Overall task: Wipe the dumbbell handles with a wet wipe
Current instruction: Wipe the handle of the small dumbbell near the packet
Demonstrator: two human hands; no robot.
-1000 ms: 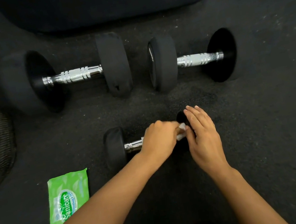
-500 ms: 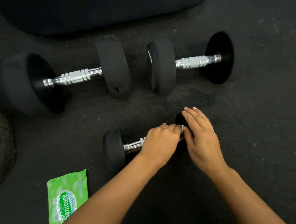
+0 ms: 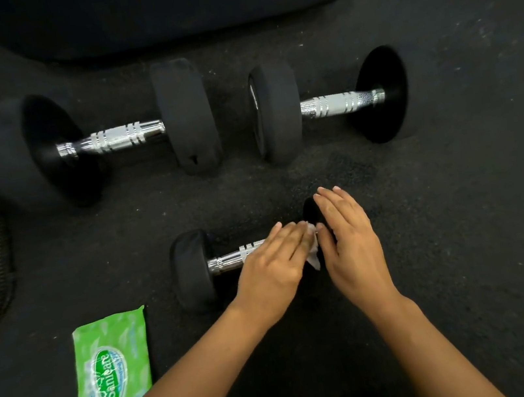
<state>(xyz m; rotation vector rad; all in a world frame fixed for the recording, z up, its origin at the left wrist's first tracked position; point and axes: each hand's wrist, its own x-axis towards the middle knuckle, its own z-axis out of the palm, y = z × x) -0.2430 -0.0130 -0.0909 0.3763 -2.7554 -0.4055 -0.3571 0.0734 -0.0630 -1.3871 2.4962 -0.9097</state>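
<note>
Since a moment before, my left hand (image 3: 272, 262) had flattened, fingers straight, pressing the wipe (image 3: 312, 252) onto the small dumbbell's handle (image 3: 234, 257) at six o'clock on the floor. My right hand (image 3: 349, 239) rested relaxed on its end weight, probably to stop rolling.

A green wipe packet (image 3: 112, 376), printed with paler leaf shapes and a dark green oval bearing white lettering, is seen on the black speckled floor (image 3: 477, 198). Just right of the packet, a small dumbbell (image 3: 196, 270) is shown with black ends and a silver, ring-banded handle. A white wipe (image 3: 313, 257) is seen at that handle. Beyond the packet, two larger dumbbells (image 3: 100, 141) (image 3: 331, 105) are coloured alike.
</note>
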